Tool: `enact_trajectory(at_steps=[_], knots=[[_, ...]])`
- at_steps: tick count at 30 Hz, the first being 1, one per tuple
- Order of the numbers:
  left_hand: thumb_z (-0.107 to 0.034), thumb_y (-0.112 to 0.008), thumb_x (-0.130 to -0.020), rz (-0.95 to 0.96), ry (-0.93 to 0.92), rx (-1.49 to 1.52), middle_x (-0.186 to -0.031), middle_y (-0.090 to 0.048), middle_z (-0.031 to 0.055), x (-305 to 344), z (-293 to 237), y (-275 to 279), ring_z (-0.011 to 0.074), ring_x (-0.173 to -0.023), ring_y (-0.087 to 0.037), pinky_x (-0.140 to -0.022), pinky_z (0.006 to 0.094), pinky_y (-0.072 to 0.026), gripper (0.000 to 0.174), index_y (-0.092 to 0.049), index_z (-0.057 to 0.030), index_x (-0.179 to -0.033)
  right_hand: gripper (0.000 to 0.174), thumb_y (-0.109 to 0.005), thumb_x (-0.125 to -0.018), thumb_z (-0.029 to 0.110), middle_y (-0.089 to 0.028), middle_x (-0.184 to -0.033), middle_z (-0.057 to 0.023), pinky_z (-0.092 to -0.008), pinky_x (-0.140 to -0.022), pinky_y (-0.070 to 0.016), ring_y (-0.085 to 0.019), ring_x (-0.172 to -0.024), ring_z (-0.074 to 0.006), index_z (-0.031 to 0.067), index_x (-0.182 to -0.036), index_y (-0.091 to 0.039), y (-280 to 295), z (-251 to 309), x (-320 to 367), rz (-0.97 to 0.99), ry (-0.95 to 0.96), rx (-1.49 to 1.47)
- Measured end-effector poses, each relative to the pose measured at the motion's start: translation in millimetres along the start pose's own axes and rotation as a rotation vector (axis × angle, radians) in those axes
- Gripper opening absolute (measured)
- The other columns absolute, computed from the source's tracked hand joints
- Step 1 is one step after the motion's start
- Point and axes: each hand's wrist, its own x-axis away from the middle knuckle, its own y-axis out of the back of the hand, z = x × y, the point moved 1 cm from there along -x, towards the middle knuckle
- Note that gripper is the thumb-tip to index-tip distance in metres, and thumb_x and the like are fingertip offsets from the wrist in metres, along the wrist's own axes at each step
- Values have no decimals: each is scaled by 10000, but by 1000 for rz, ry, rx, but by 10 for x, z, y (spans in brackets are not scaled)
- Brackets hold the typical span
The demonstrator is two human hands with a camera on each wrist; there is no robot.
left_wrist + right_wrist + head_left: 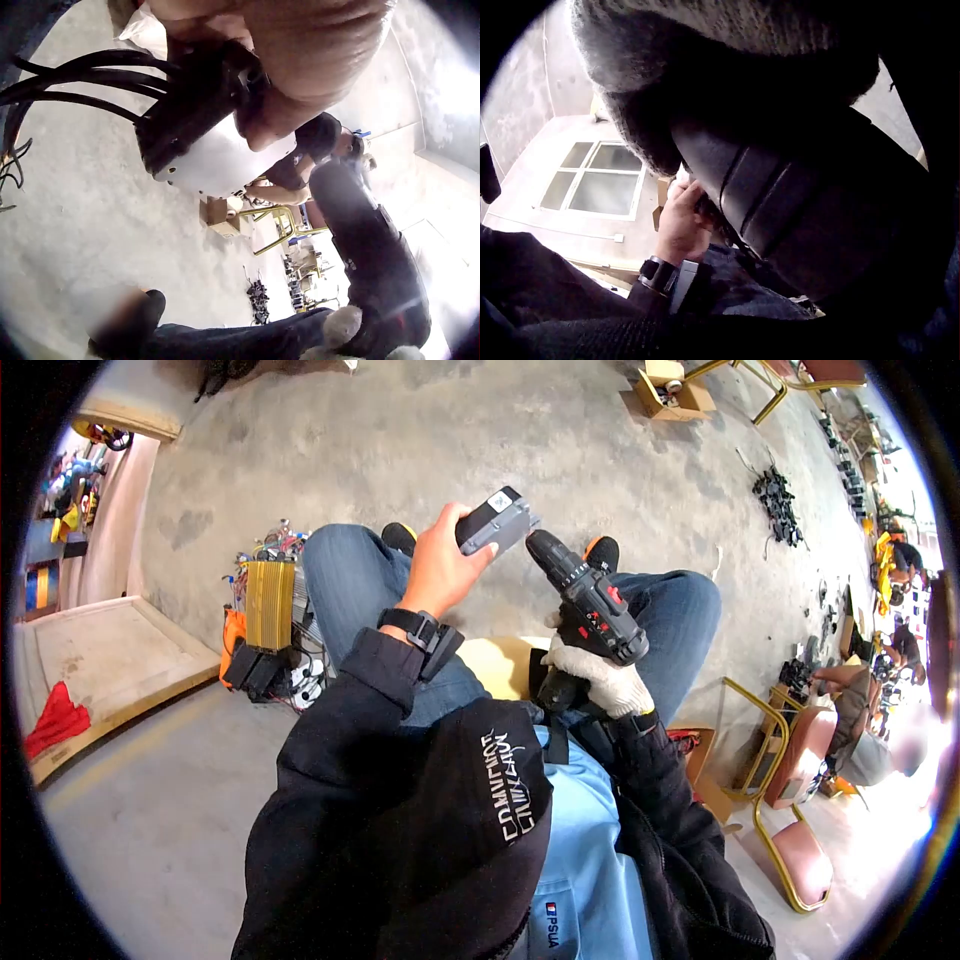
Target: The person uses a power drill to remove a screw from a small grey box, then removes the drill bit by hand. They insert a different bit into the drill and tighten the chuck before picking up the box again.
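My bare left hand grips a small grey-and-black box-shaped module out in front of the knees. In the left wrist view, black cables run from one end of this module, and its pale flat face shows several small holes. My right hand, in a white knit glove, holds a black cordless drill with red markings by its handle. The drill's front end points toward the module, with a small gap between them in the head view. Much of the drill handle is hidden by the glove.
A yellow surface lies between the jeans-clad legs. Gold finned metal housing and wiring stand at the left. Black parts lie on the concrete floor; a cardboard box is farther back. A gold-framed chair stands at the right.
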Motion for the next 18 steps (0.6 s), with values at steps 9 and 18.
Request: enact_trajectory(at_steps=[9, 18], knots=[[-56, -782, -780, -162, -396, -233, -1206, -704, 150, -29, -36, -75, 367, -1092, -683, -928, 424, -543, 508, -587, -71, -1249, 533, -794, -799, 125, -667, -1041, -77, -343, -833, -558, -662, -919, -185, 4, -1287, -617, -6, -131, 20, -161, -145, -217], [-69, -775, -767, -120, -420, -374, -1200, -699, 158, -128, 64, -268, 365, -1077, -668, -919, 442, -534, 477, -599, -49, -1210, 448, -768, -809, 69, -628, -978, -75, -357, -737, -561, -655, -807, -206, 20, -1225, -610, 36, -139, -34, -263, -116, -368]])
